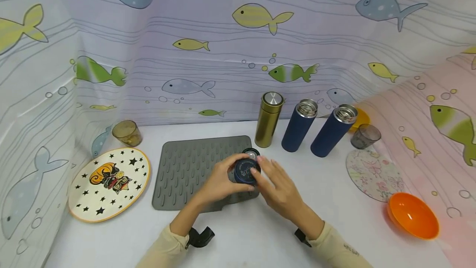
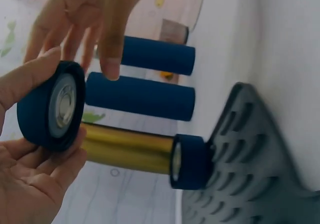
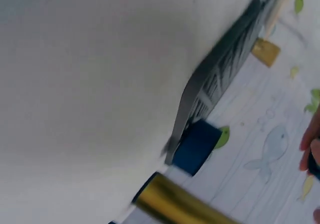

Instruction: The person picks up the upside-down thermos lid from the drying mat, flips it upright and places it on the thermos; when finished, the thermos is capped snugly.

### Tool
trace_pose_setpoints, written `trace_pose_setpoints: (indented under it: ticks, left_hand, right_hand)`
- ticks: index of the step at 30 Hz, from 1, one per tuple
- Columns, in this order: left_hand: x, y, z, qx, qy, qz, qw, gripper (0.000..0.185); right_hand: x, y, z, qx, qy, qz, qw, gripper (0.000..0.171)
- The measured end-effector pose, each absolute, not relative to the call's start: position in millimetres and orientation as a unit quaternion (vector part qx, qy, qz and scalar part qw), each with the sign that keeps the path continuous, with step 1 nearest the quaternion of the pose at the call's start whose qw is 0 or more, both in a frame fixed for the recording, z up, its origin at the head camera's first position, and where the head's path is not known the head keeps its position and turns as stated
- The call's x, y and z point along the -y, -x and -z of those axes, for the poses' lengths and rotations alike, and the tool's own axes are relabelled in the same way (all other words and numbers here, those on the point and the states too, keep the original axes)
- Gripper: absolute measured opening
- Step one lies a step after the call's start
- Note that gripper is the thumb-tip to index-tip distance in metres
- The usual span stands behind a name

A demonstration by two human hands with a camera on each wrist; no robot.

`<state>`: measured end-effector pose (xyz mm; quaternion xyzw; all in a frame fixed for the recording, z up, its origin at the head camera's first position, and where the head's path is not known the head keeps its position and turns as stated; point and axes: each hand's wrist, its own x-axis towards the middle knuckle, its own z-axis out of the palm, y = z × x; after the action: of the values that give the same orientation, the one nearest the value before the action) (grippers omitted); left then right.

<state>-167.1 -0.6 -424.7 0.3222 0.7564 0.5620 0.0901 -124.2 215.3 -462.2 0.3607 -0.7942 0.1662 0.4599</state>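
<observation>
On the white table (image 1: 334, 218) lies a grey ribbed mat (image 1: 186, 173); behind it stand a gold flask (image 1: 268, 120) and two open blue flasks (image 1: 299, 126). Above the mat, the left hand (image 1: 219, 181) grips a blue lid (image 2: 47, 106) by its rim, thumb over the top. The right hand (image 1: 277, 185) hovers just beside it, fingers relaxed and holding nothing. The lid looks light, rigid and smooth-sided, best held around its edge.

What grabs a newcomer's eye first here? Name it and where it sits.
First, the two hands at the middle of the table: the left hand grips a dark blue lid over the grey mat, with the right hand at its edge. Behind stand a gold flask and two open blue flasks.
</observation>
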Motion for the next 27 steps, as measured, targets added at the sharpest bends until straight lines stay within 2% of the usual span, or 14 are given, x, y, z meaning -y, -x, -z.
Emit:
trace_pose_setpoints:
  ticks: [3,6,8,11,15,19,23,27]
  left_hand:
    - [-9,181,407,-0.747,-0.319,-0.579,0.07,0.077]
    - [-20,194,388,-0.733,-0.322,-0.596,0.056,0.078]
    - [-28,202,377,-0.727,-0.324,-0.603,0.044,0.078]
    - [-41,210,365,-0.72,-0.326,-0.612,0.03,0.078]
    - [-56,216,357,-0.718,-0.329,-0.613,0.017,0.077]
    - [-63,219,355,-0.714,-0.333,-0.615,0.01,0.076]
    - [-65,217,355,-0.714,-0.33,-0.618,0.011,0.076]
    - [-66,214,352,-0.711,-0.328,-0.622,0.008,0.075]
  right_hand:
    - [-233,139,459,0.821,-0.218,-0.24,0.469,0.055]
    - [-251,164,454,0.82,-0.044,-0.353,0.449,0.081]
    - [-263,184,454,0.802,0.052,-0.419,0.422,0.09]
    - [-277,213,457,0.784,0.136,-0.474,0.378,0.098]
    - [-286,239,465,0.782,0.172,-0.496,0.336,0.098]
    - [-283,246,468,0.777,0.183,-0.501,0.335,0.087]
    - [-273,233,462,0.772,0.178,-0.504,0.345,0.081]
    - [-255,206,454,0.768,0.148,-0.513,0.354,0.075]
